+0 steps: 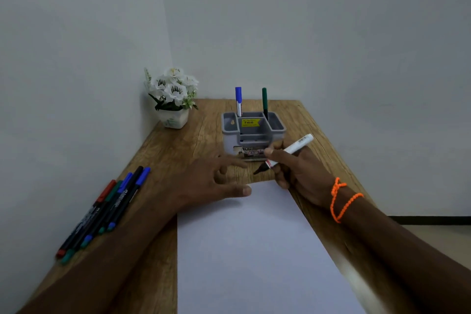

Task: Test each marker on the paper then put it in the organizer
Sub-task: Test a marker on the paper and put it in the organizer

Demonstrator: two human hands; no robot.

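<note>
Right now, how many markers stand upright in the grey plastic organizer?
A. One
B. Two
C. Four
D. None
B: a blue-capped marker and a dark green marker stand in the grey plastic organizer, while the right hand holds a white marker in front of it.

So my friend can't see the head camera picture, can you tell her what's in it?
A person's right hand holds a white marker, uncapped, just past the blank paper on a wooden table, while the left hand rests open at the paper's far edge. Behind stands a grey organizer holding two markers; more markers lie at the left.
</note>
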